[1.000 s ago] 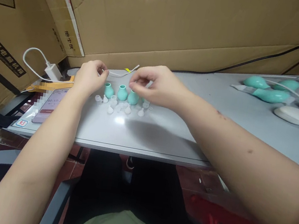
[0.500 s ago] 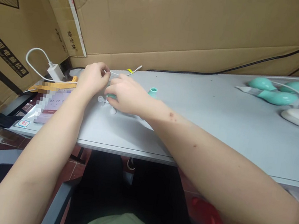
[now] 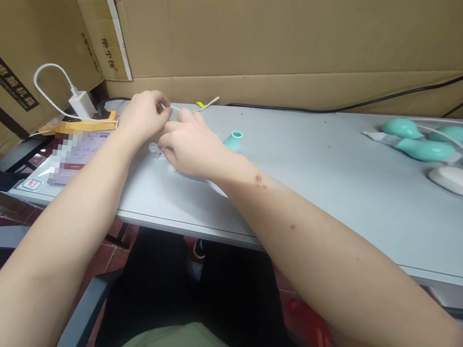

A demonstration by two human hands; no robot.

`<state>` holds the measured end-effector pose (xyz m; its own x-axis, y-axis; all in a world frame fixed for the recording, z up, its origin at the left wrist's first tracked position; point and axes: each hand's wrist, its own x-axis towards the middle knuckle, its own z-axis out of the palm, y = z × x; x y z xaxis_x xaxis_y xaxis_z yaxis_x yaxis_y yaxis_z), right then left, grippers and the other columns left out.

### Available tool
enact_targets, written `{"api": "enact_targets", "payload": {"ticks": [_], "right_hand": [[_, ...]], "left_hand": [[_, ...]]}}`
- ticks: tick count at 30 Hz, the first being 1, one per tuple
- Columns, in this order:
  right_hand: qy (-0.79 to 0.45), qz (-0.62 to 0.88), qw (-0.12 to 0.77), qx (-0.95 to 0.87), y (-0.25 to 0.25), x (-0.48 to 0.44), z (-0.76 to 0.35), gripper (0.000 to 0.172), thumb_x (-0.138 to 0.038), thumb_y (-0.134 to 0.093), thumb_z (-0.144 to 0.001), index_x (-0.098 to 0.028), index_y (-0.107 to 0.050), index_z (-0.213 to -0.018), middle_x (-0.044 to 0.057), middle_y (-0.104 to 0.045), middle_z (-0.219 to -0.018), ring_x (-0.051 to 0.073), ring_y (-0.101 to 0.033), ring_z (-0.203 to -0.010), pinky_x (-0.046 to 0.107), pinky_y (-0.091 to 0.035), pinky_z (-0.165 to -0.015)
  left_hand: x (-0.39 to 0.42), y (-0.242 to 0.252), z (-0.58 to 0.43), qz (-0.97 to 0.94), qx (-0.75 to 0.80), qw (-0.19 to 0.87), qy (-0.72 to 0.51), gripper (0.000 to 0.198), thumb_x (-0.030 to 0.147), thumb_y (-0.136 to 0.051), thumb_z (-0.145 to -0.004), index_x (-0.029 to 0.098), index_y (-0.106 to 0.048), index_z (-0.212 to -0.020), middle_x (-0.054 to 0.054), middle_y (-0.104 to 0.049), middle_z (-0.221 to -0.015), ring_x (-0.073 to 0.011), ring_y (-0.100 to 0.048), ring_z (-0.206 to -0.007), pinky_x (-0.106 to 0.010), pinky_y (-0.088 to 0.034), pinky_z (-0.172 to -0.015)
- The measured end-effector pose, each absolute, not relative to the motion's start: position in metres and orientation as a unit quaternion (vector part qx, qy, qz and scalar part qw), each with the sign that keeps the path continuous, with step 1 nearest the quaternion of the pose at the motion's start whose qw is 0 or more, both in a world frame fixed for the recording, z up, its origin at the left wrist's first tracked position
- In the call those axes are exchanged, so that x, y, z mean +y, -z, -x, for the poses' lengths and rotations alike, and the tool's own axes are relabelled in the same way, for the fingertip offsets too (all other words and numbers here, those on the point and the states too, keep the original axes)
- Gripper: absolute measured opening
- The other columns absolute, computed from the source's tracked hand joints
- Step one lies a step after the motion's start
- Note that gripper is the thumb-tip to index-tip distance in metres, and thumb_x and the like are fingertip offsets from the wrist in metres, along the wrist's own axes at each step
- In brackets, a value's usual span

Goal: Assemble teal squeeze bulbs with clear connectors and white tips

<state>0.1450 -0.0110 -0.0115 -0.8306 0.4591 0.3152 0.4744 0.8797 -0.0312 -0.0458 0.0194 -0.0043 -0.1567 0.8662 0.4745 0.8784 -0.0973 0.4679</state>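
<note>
My left hand point(image 3: 147, 114) is at the back left of the table, its fingers curled into a pinch; what they hold is hidden. Beside it, my right hand point(image 3: 190, 144) is closed with its fingers bent downward, and its fingertips are out of sight. A small clear plastic piece point(image 3: 153, 149) lies just below the fingers of both hands. Behind my right wrist stands a teal piece with a round open neck point(image 3: 234, 141), its lower part covered. A thin white cable point(image 3: 210, 103) with a yellow tag runs out behind the hands.
On the right of the grey table point(image 3: 323, 170) are several teal bulbs point(image 3: 429, 149) and a white rounded object point(image 3: 462, 181). A phone point(image 3: 74, 159), a yellow power strip point(image 3: 86, 126) and a white charger point(image 3: 81, 105) are on the left. Cardboard point(image 3: 277, 41) stands behind.
My right hand has closed further over the spot where a bit of teal showed between its fingers. My left hand has barely moved. The whole view has shifted slightly.
</note>
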Motion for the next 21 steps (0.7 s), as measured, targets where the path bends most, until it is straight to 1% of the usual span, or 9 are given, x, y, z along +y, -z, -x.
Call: {"api": "enact_targets", "payload": {"ticks": [2, 6, 9, 11, 14, 16, 18, 21], "right_hand": [[0.025, 0.249, 0.163, -0.955, 0.0128, -0.0086, -0.1445, 0.047, -0.003, -0.048, -0.114, -0.013, -0.094, -0.111, 0.021, -0.088, -0.13, 0.041, -0.054, -0.129, 0.054, -0.036, -0.109], [-0.012, 0.252, 0.17, -0.953, 0.0126, -0.0042, -0.1451, 0.048, 0.0, -0.049, -0.11, -0.015, -0.095, -0.116, 0.018, -0.091, -0.127, 0.04, -0.052, -0.126, 0.054, -0.038, -0.109], [-0.034, 0.273, 0.182, -0.944, 0.0098, -0.0026, -0.1449, 0.05, 0.002, -0.048, -0.111, -0.018, -0.093, -0.109, 0.016, -0.091, -0.123, 0.04, -0.052, -0.128, 0.053, -0.039, -0.114], [-0.031, 0.287, 0.173, -0.942, 0.0075, -0.0022, -0.1438, 0.048, 0.001, -0.049, -0.112, -0.02, -0.092, -0.105, 0.014, -0.09, -0.124, 0.039, -0.051, -0.129, 0.053, -0.038, -0.115], [-0.031, 0.301, 0.149, -0.941, 0.0046, -0.0025, -0.1419, 0.046, -0.002, -0.051, -0.113, -0.019, -0.093, -0.104, 0.017, -0.089, -0.128, 0.04, -0.05, -0.129, 0.053, -0.039, -0.115], [-0.037, 0.302, 0.152, -0.94, 0.0039, -0.0034, -0.1417, 0.044, -0.004, -0.053, -0.113, -0.018, -0.094, -0.104, 0.018, -0.089, -0.123, 0.041, -0.05, -0.129, 0.054, -0.04, -0.117], [-0.044, 0.296, 0.168, -0.939, 0.0044, -0.0047, -0.1424, 0.042, -0.005, -0.054, -0.113, -0.017, -0.092, -0.098, 0.019, -0.089, -0.116, 0.042, -0.05, -0.129, 0.055, -0.039, -0.118], [-0.046, 0.28, 0.186, -0.941, 0.0055, -0.0063, -0.1448, 0.045, -0.005, -0.051, -0.114, -0.019, -0.088, -0.092, 0.018, -0.087, -0.112, 0.04, -0.05, -0.127, 0.054, -0.038, -0.116]], "left_hand": [[0.0197, 0.0045, 0.0455, 0.65, -0.67, 0.006, 0.358, 0.017, 0.009, -0.085, -0.091, 0.024, -0.085, -0.098, -0.008, -0.082, -0.099, -0.0282, -0.069, -0.088, -0.049, -0.06, -0.103], [0.0203, 0.0048, 0.0445, 0.651, -0.667, 0.003, 0.364, 0.015, 0.01, -0.084, -0.091, 0.024, -0.084, -0.097, -0.007, -0.081, -0.096, -0.0279, -0.068, -0.087, -0.049, -0.06, -0.105], [0.0211, 0.0056, 0.0437, 0.651, -0.665, -0.002, 0.366, 0.012, 0.012, -0.083, -0.094, 0.023, -0.084, -0.098, -0.007, -0.08, -0.095, -0.0274, -0.067, -0.085, -0.05, -0.061, -0.104], [0.0217, 0.0063, 0.0432, 0.652, -0.661, -0.002, 0.371, 0.011, 0.013, -0.083, -0.094, 0.023, -0.084, -0.097, -0.006, -0.079, -0.094, -0.027, -0.067, -0.084, -0.049, -0.061, -0.105], [0.0224, 0.0071, 0.0426, 0.652, -0.659, -0.001, 0.375, 0.012, 0.012, -0.083, -0.093, 0.024, -0.083, -0.095, -0.006, -0.079, -0.093, -0.0267, -0.067, -0.084, -0.049, -0.061, -0.106], [0.0226, 0.0075, 0.0425, 0.652, -0.659, 0.001, 0.375, 0.012, 0.012, -0.083, -0.092, 0.024, -0.082, -0.094, -0.006, -0.079, -0.092, -0.0266, -0.066, -0.084, -0.049, -0.061, -0.106], [0.0227, 0.0082, 0.043, 0.653, -0.656, 0.002, 0.378, 0.012, 0.013, -0.083, -0.091, 0.025, -0.082, -0.092, -0.005, -0.078, -0.09, -0.0268, -0.067, -0.084, -0.049, -0.061, -0.106], [0.0231, 0.0094, 0.0443, 0.656, -0.652, 0.003, 0.381, 0.013, 0.013, -0.083, -0.089, 0.026, -0.081, -0.092, -0.005, -0.077, -0.09, -0.0278, -0.069, -0.087, -0.049, -0.061, -0.109]]}}
